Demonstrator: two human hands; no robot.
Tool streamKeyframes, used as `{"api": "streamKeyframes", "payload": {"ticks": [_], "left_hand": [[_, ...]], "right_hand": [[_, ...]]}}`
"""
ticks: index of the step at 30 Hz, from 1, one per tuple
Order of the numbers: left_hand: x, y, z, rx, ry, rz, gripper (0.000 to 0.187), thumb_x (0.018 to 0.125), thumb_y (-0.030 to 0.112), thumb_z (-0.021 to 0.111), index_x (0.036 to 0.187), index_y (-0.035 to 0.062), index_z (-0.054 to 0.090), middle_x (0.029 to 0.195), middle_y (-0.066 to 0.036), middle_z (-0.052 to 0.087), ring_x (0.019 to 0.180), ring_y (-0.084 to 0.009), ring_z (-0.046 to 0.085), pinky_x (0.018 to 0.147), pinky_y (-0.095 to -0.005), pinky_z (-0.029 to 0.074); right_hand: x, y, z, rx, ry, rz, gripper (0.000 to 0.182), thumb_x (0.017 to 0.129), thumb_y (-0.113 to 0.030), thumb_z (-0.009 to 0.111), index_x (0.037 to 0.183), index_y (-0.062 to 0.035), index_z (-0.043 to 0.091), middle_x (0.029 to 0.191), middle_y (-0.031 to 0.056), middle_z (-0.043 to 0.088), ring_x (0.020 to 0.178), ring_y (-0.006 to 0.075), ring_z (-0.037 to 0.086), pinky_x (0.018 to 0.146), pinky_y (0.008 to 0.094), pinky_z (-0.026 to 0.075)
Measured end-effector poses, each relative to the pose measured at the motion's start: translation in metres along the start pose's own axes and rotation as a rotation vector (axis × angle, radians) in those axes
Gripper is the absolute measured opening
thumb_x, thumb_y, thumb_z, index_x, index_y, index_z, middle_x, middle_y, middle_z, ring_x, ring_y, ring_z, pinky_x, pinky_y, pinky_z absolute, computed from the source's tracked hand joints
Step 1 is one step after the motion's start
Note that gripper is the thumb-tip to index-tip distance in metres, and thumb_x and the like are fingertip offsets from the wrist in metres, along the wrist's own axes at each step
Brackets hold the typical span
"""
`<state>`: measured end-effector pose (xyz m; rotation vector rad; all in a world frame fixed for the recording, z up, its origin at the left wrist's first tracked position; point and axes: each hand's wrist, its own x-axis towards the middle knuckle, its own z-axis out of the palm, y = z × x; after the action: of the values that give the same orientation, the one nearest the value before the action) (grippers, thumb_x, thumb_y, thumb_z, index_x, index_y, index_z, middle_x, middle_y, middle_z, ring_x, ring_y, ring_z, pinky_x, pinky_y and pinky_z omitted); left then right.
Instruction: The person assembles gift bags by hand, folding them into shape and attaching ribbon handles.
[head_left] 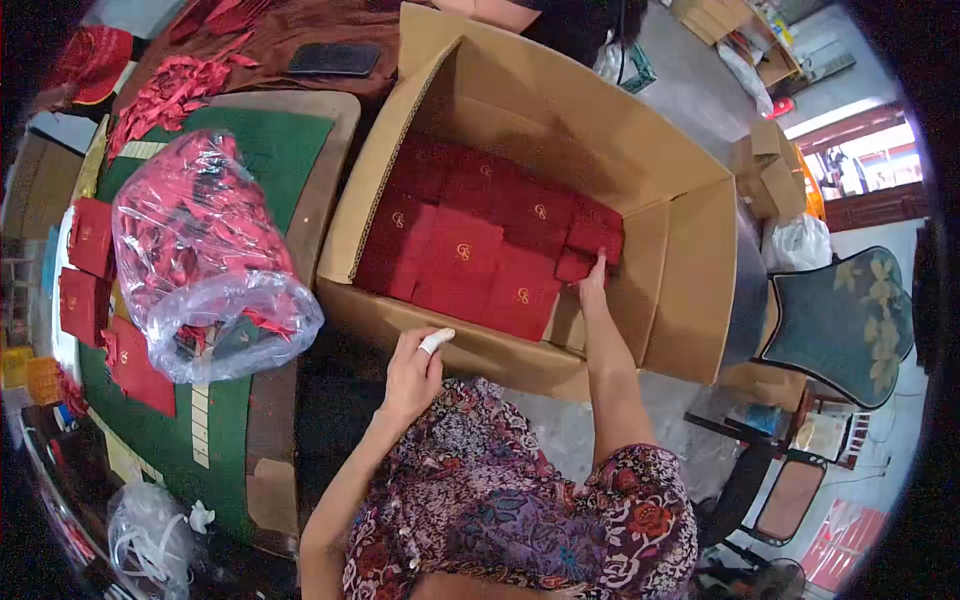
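A large open cardboard box (455,325) stands in front of me, its bottom lined with flat dark red packets (465,250) bearing gold letters. My right hand (596,275) reaches inside at the right end. Its fingers are closed at the edge of a small red packet (573,266), next to the other packets; the fingertips are partly hidden. Outside the box's near wall, my left hand (412,372) is open with nothing in it, fingers loosely bent. A white wrap covers one of its fingers, which lies close to the cardboard.
Left of the box is a table with a green mat (225,440). On it lie a clear plastic bag (215,250) of red ribbon pieces and several red packets (140,370). A dark phone-like slab (335,59) lies behind. A chair (835,325) stands at the right.
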<state>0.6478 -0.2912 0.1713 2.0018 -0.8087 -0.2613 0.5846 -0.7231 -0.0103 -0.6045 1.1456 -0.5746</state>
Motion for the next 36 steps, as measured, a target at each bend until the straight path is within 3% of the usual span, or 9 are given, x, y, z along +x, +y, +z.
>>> {"api": "streamKeyframes", "payload": {"ticks": [4,6,19,22,25,27,31,34,36], "left_hand": [[-0.005,0.000,0.002,-0.020,0.012,-0.049,0.034,0.087,-0.003,0.058,0.118,0.0068,0.065,0.109,-0.016,0.060,0.101,-0.0359,0.060,0.088,-0.0405,0.050],[-0.007,-0.001,0.003,-0.029,0.025,-0.039,0.034,0.087,-0.003,0.058,0.119,0.0070,0.065,0.108,-0.016,0.060,0.101,-0.0362,0.060,0.089,-0.0408,0.050],[-0.016,-0.005,0.010,-0.053,0.025,-0.068,0.034,0.088,-0.003,0.059,0.120,0.0060,0.062,0.108,-0.018,0.061,0.101,-0.0384,0.061,0.087,-0.0414,0.050],[-0.018,-0.005,0.013,-0.065,0.028,-0.080,0.034,0.088,-0.004,0.059,0.120,0.0058,0.063,0.107,-0.018,0.061,0.099,-0.0385,0.061,0.085,-0.0408,0.050],[-0.020,-0.006,0.014,-0.079,0.032,-0.089,0.034,0.088,-0.004,0.059,0.120,0.0058,0.063,0.106,-0.018,0.061,0.097,-0.0385,0.062,0.083,-0.0406,0.051],[-0.022,-0.005,0.014,-0.089,0.032,-0.098,0.033,0.088,-0.003,0.059,0.120,0.0058,0.063,0.106,-0.018,0.061,0.097,-0.0386,0.062,0.083,-0.0406,0.050],[-0.025,-0.005,0.013,-0.099,0.029,-0.100,0.033,0.089,-0.003,0.059,0.120,0.0052,0.063,0.105,-0.018,0.061,0.095,-0.0388,0.061,0.081,-0.0408,0.050],[-0.029,-0.008,0.015,-0.082,0.020,-0.124,0.033,0.088,-0.003,0.058,0.120,0.0048,0.063,0.104,-0.018,0.061,0.094,-0.0388,0.061,0.080,-0.0410,0.050],[-0.030,-0.008,0.015,-0.068,0.022,-0.131,0.033,0.088,-0.003,0.058,0.120,0.0047,0.063,0.103,-0.018,0.061,0.094,-0.0389,0.061,0.080,-0.0410,0.050]], "right_hand": [[0.034,0.011,-0.007,0.061,-0.180,-0.107,0.080,0.087,-0.066,0.060,0.143,-0.0099,0.046,0.140,0.0091,0.055,0.123,0.0332,0.056,0.105,0.0518,0.046],[0.040,0.009,-0.008,0.013,-0.022,-0.087,0.079,0.086,-0.064,0.063,0.142,-0.0103,0.047,0.139,0.0086,0.056,0.123,0.0329,0.056,0.104,0.0525,0.046],[0.033,0.021,-0.003,0.102,-0.089,-0.162,0.088,0.084,-0.065,0.065,0.149,-0.0123,0.039,0.149,0.0078,0.046,0.134,0.0315,0.046,0.111,0.0537,0.037],[0.035,0.024,-0.006,0.051,0.122,-0.117,0.092,0.081,-0.070,0.065,0.149,-0.0136,0.039,0.149,0.0075,0.047,0.134,0.0312,0.045,0.112,0.0544,0.036],[0.028,0.024,-0.011,0.178,-0.008,-0.122,0.086,0.082,-0.063,0.068,0.147,-0.0112,0.043,0.147,0.0079,0.049,0.129,0.0317,0.049,0.112,0.0494,0.038],[0.024,0.025,-0.015,0.106,0.000,-0.134,0.093,0.080,-0.073,0.063,0.148,-0.0131,0.040,0.147,0.0073,0.049,0.131,0.0319,0.048,0.110,0.0543,0.037],[0.001,0.017,-0.007,0.038,0.000,-0.155,0.089,0.080,-0.073,0.062,0.145,-0.0138,0.044,0.142,0.0070,0.053,0.127,0.0306,0.051,0.111,0.0507,0.038],[0.013,0.017,-0.010,0.161,-0.173,-0.144,0.083,0.083,-0.071,0.061,0.142,-0.0146,0.047,0.138,0.0058,0.056,0.124,0.0287,0.053,0.109,0.0465,0.040],[-0.023,-0.003,0.019,0.190,0.055,-0.002,0.079,0.084,-0.068,0.061,0.142,-0.0156,0.048,0.138,0.0051,0.057,0.123,0.0281,0.054,0.107,0.0445,0.041]]}}
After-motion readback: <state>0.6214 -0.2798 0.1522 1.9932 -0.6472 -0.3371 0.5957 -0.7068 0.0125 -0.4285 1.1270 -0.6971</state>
